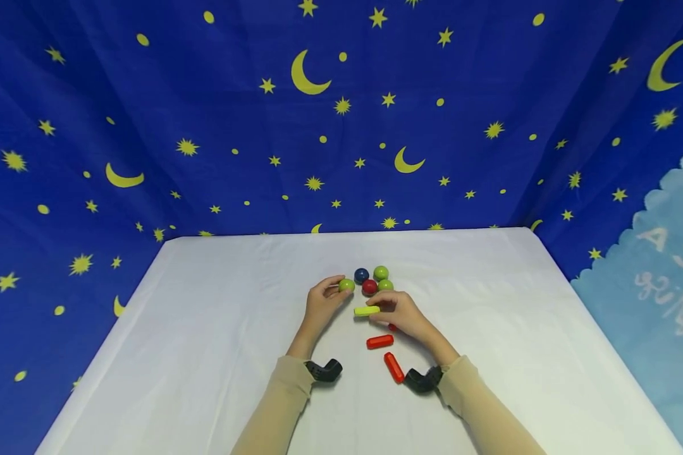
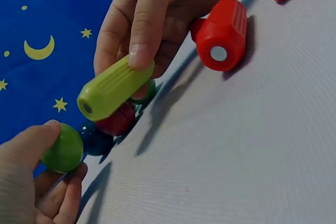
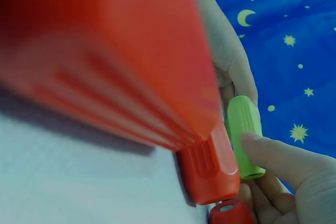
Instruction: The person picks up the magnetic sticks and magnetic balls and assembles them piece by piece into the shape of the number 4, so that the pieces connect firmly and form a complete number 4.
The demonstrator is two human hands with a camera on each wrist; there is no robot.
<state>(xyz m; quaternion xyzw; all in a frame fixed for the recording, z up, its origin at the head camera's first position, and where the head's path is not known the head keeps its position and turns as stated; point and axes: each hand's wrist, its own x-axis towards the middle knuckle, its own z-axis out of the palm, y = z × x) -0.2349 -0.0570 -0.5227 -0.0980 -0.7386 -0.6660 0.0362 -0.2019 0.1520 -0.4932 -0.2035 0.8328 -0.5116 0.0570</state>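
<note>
My left hand [image 1: 320,303] pinches a shiny green ball [image 2: 63,148] between thumb and fingers. Thumb and fingertips of my right hand [image 1: 405,314] grip a yellow-green magnetic rod [image 2: 114,88], ridged along its sides with a small dark spot on its end. The rod lies crosswise, pointing left toward the held ball, with a gap between them. Just behind the hands, a blue ball [image 1: 361,275], a red ball [image 1: 369,287] and two more green balls [image 1: 381,273] sit bunched on the table.
Nearer the person lie a red magnetic rod [image 1: 380,342] and another red rod [image 1: 394,368] beside the right wrist's black camera [image 1: 424,380]. A third red piece [image 1: 392,327] is partly hidden under the right hand. White cloth covers the table [image 1: 233,303]; a blue starry curtain [image 1: 233,114] stands behind.
</note>
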